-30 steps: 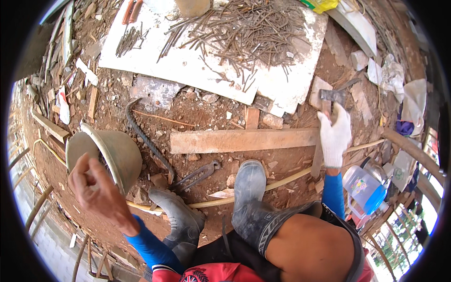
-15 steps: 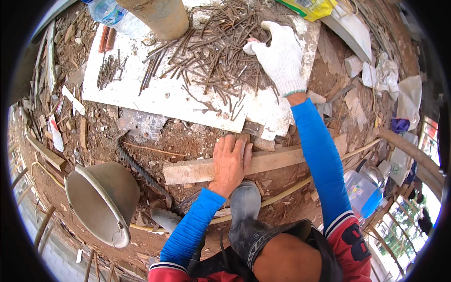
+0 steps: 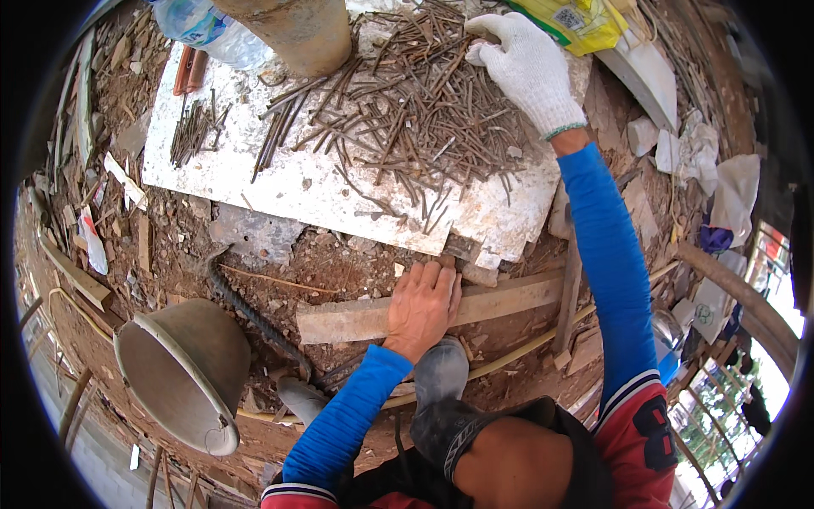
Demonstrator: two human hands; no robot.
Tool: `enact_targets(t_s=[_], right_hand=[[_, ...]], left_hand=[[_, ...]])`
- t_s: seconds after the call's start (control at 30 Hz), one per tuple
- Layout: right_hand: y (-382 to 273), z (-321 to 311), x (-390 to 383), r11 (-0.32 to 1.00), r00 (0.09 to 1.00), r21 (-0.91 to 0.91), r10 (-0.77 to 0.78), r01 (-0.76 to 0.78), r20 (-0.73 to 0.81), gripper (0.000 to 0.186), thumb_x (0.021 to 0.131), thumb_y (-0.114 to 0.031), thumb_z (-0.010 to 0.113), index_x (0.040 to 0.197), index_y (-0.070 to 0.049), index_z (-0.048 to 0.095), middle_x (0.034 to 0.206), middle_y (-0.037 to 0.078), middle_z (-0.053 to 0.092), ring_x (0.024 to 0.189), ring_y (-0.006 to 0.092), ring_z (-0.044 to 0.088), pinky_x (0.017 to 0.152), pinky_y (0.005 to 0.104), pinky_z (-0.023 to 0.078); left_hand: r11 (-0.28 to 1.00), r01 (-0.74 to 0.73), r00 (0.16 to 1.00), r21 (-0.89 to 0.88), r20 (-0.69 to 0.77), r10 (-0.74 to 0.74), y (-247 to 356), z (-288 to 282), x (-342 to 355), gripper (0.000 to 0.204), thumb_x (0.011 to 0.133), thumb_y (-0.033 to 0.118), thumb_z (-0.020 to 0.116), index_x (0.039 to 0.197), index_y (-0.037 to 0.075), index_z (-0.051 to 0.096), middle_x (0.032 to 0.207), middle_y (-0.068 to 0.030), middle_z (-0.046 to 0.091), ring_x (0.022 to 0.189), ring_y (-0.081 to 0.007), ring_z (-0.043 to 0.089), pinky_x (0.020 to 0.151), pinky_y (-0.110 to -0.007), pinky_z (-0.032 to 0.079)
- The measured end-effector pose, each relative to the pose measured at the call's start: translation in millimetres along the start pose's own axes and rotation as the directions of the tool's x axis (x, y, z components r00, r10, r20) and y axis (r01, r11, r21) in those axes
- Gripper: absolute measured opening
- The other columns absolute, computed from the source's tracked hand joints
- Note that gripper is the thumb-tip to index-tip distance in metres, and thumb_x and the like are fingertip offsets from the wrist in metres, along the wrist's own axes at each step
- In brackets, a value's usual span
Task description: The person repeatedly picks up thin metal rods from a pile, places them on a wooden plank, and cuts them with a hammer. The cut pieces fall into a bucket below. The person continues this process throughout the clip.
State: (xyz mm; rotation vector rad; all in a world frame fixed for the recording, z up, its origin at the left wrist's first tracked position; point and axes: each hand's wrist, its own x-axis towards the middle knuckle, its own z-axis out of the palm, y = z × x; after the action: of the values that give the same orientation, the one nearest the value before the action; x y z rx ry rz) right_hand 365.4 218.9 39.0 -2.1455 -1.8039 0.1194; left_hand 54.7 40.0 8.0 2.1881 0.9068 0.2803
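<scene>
A large heap of rusty nails [image 3: 407,110] lies on a white board [image 3: 339,199] on the ground. My right hand [image 3: 530,68], in a white knit glove, is over the heap's far right edge. Its thumb and forefinger curve apart, and I see nothing held between them; the other fingers are partly hidden under the palm. Near my boot, my bare left hand [image 3: 424,305] rests on a wooden plank [image 3: 339,321], fingers together and bent over the far edge, tips hidden. Smaller sorted bunches of nails [image 3: 193,134] lie at the board's left side.
A tan container [image 3: 297,34] and a plastic bottle [image 3: 203,30] stand at the board's far left. A yellow bag [image 3: 577,25] is at the far right. An empty bucket [image 3: 191,369] lies tipped at left. A ribbed bar [image 3: 254,310] curves between bucket and plank amid rubble.
My gloved right hand has shifted right and away from the middle of the nails, and its thumb and forefinger are closer together. My left hand stays on the plank.
</scene>
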Motion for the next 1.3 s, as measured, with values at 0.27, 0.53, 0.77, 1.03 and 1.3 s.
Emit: enact_targets(t_s=[0.27,0.53,0.77,1.03,1.3], right_hand=[[12,-14,5,0.985,0.996,0.174,-0.022,0.007,0.087,0.024,0.091,-0.019,0.075,0.112,-0.008,0.076,0.103,0.015,0.073,0.103,0.0327,0.073,0.092,0.0434,0.058],[8,-61,-75,0.993,0.998,0.114,-0.018,0.026,-0.066,0.023,0.099,-0.008,0.066,0.12,-0.005,0.073,0.113,0.012,0.076,0.099,0.027,0.078,0.091,0.036,0.06],[-31,-85,-203,0.965,0.969,0.091,0.246,-0.245,-0.005,0.018,0.098,-0.018,0.071,0.114,-0.011,0.074,0.102,0.011,0.073,0.097,0.0337,0.073,0.084,0.0431,0.058],[-58,-69,-230,0.961,0.977,-0.224,0.125,-0.162,-0.17,0.028,0.1,-0.029,0.072,0.121,-0.01,0.075,0.109,0.01,0.077,0.1,0.0316,0.075,0.089,0.0411,0.06],[-83,-95,-292,0.816,0.874,0.321,0.421,-0.481,0.241,0.013,0.1,-0.013,0.07,0.106,-0.003,0.074,0.089,0.005,0.076,0.086,0.0121,0.072,0.08,0.0318,0.058]], left_hand=[[1.0,0.016,1.0,-0.009,0.003,-0.016,-3,2,-2,0.015,0.098,0.018,0.074,0.104,0.005,0.069,0.093,-0.0104,0.063,0.091,-0.0324,0.064,0.075,-0.048,0.056],[0.998,-0.009,1.0,-0.065,-0.022,0.007,-5,1,-2,0.015,0.099,0.018,0.071,0.104,0.004,0.07,0.097,-0.0137,0.068,0.094,-0.035,0.066,0.08,-0.048,0.056],[0.949,-0.156,0.964,-0.273,-0.252,0.085,-9,0,-2,0.008,0.097,0.007,0.075,0.104,0.004,0.072,0.091,-0.0155,0.068,0.086,-0.038,0.066,0.075,-0.049,0.055],[0.925,-0.171,0.962,-0.34,-0.262,0.081,-17,5,-8,0.006,0.097,0.008,0.074,0.101,0.004,0.073,0.092,-0.0158,0.07,0.087,-0.0391,0.068,0.077,-0.05,0.055],[0.905,-0.342,0.906,-0.252,-0.343,0.247,-22,-7,-21,0.019,0.1,0.007,0.073,0.118,0.001,0.075,0.105,-0.0174,0.07,0.089,-0.033,0.067,0.078,-0.044,0.056]])
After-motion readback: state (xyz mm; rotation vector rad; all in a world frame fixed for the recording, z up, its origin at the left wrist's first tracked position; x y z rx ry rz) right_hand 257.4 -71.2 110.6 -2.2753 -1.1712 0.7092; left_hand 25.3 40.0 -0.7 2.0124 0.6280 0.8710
